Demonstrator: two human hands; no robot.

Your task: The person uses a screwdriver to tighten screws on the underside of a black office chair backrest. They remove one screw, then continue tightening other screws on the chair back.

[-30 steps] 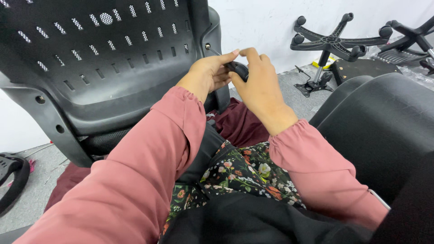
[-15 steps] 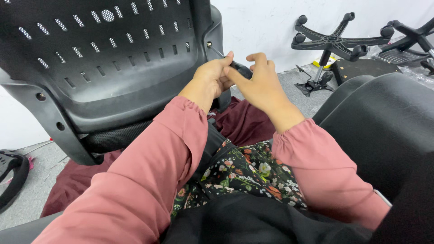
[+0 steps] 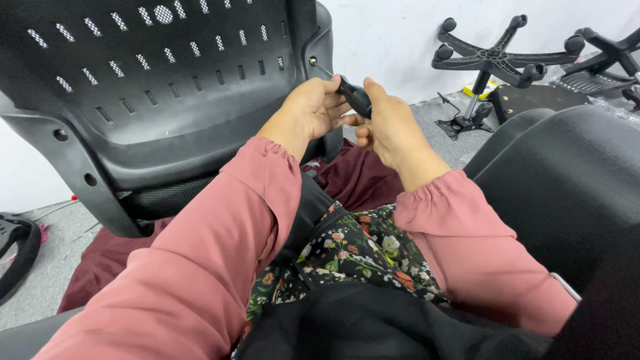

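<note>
At the far left edge of the frame, low down, a curved black plastic part (image 3: 17, 257) lies on the grey floor (image 3: 60, 233). Filling the upper left is the black plastic chair back (image 3: 147, 100), pierced with rows of small slots and tilted toward the viewer, with a screw hole (image 3: 61, 134) on its left edge.

Just left of the top centre, the left hand (image 3: 310, 110) comes up out of a pink sleeve (image 3: 220, 253), its fingers curled around the black handle of a screwdriver (image 3: 353, 97). The thin metal shaft of the tool runs up and left, and its tip meets a screw (image 3: 311, 61) on the right edge of the chair back.

Immediately to the right, the right hand (image 3: 393, 130) closes on the same handle, thumb lying along it and fingers folded beneath, so both hands pinch the tool between them and touch each other.

Below the hands, in the lower centre, lie dark red cloth (image 3: 353, 180) and flower-print fabric (image 3: 360, 253) over the person's lap.

In the upper right, a black five-armed chair base (image 3: 497, 57) with wheels stands upside down on the floor near the white wall (image 3: 387, 40), with a second base (image 3: 610, 47) at the right edge. A black padded seat (image 3: 567, 187) fills the right side.
</note>
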